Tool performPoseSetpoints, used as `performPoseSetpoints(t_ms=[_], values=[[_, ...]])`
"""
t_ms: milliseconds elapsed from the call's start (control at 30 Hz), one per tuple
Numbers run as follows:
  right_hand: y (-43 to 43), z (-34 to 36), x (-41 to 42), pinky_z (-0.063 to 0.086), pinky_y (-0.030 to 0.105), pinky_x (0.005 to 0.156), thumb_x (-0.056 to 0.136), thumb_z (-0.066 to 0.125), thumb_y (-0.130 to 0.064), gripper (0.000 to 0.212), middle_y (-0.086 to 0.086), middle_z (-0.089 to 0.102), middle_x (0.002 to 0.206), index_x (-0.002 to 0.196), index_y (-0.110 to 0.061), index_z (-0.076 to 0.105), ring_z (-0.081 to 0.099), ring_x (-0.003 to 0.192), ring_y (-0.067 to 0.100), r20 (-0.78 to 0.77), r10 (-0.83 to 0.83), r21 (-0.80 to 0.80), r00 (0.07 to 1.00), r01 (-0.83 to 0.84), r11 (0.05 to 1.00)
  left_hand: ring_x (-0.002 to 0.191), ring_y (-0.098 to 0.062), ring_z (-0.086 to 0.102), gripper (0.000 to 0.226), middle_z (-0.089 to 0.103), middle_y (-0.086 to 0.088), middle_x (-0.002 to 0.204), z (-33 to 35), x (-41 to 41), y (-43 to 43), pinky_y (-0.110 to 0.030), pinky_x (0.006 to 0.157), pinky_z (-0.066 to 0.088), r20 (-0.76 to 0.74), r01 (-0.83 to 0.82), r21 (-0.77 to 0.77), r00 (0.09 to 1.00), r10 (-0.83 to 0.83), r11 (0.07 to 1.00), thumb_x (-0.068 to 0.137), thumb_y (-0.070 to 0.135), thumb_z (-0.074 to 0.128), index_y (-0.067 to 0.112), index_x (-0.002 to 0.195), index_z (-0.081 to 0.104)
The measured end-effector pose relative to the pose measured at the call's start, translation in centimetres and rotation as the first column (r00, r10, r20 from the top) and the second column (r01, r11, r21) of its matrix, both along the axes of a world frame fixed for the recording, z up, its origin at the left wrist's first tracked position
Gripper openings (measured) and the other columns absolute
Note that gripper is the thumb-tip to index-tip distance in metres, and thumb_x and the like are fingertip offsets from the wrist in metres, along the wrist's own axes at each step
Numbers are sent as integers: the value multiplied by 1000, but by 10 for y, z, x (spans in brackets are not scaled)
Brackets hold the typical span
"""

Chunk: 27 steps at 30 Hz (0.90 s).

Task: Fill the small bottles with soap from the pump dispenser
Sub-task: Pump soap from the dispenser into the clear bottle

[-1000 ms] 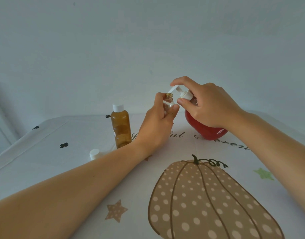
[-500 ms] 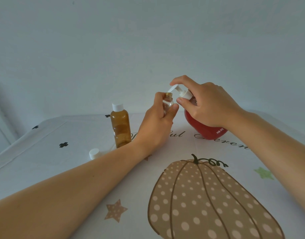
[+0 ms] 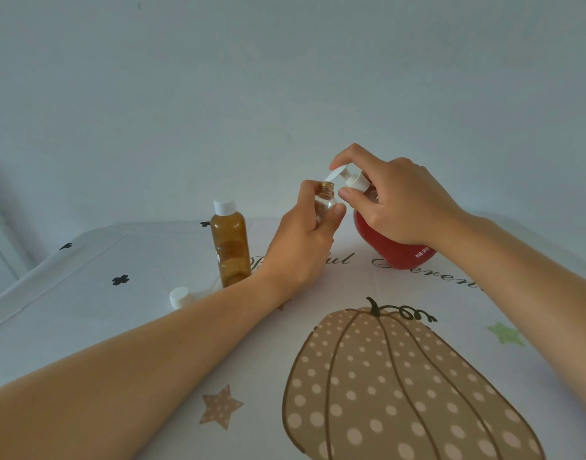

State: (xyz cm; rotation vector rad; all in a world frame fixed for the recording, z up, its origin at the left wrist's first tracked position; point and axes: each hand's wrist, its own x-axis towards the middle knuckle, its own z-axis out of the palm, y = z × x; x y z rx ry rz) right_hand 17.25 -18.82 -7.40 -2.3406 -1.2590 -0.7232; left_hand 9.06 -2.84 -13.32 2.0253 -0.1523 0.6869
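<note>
My left hand (image 3: 301, 240) grips a small clear bottle (image 3: 325, 202) with its open neck held just under the white pump nozzle (image 3: 338, 172). The red pump dispenser (image 3: 394, 250) stands on the table behind it. My right hand (image 3: 397, 200) wraps the dispenser's neck, with the index finger lying on top of the pump head and the thumb under the collar. The small bottle looks empty as far as I can see. An amber bottle (image 3: 231, 247) with a white cap stands to the left.
A loose white cap (image 3: 179, 297) lies on the tablecloth (image 3: 85, 310) left of my forearm. The cloth carries a dotted pumpkin print (image 3: 401, 386) in front. A plain wall rises right behind the table's far edge.
None beyond a slight shift of the view; both hands keep the same hold on the small bottle and the pump.
</note>
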Motion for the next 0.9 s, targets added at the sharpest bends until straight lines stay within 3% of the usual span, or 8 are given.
performPoseSetpoints(t_ms=[467, 600, 800, 900], values=[[0, 0, 0, 36, 29, 62, 106, 55, -35, 41, -10, 53, 55, 146, -42, 46, 51, 55, 5, 12, 13, -18, 1000, -13, 1000, 82, -16, 64, 14, 64, -8, 100, 2, 0, 1, -11, 62, 50, 23, 7, -55, 1000, -5, 998, 113, 38, 46, 31, 123, 40], [0, 0, 0, 36, 28, 60, 106, 55, -35, 38, -10, 53, 55, 143, -42, 47, 52, 54, 6, 11, 12, -13, 1000, -12, 1000, 76, -13, 64, 15, 64, -6, 99, 2, -2, 1, -13, 60, 50, 13, 2, -55, 1000, -2, 999, 113, 39, 46, 31, 124, 40], [-1, 0, 0, 50, 34, 65, 105, 53, -40, 28, -8, 64, 67, 134, -38, 51, 60, 61, 9, -7, 14, 9, 1000, -14, 1000, 76, -10, 66, 17, 65, 2, 93, 1, -3, 0, -20, 61, 52, -19, -6, 3, 1000, 6, 1000, 112, 42, 45, 32, 126, 40], [0, 0, 0, 46, 33, 64, 105, 54, -38, 30, -6, 61, 61, 135, -39, 50, 58, 58, 9, -2, 12, 7, 1000, -12, 1000, 75, -10, 64, 15, 64, -2, 97, 2, -3, 0, -16, 59, 50, -7, 3, -20, 1000, -3, 1000, 113, 39, 45, 32, 124, 40]])
